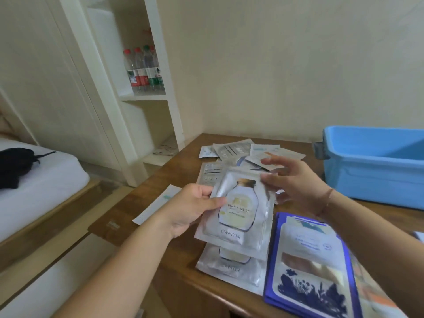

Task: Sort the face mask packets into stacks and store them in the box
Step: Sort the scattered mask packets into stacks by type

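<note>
The left hand [190, 210] pinches the silver packet [238, 212] at its left edge, thumb on the front. The packet's long axis runs away from the person. Directly under the grip lies the silver stack [231, 267]. The right hand [296, 180] has loose fingers at the packet's top right corner; whether it holds anything I cannot tell. The box [371, 171] is further right, nearer that hand.

The blue box [376, 166] runs off the right edge. The silver packet [238, 214] hides most of the matching packet [229, 267] beneath. The right hand [296, 180] is motion-blurred; print on the scattered packets [236, 150] is perhaps too small to read.
</note>
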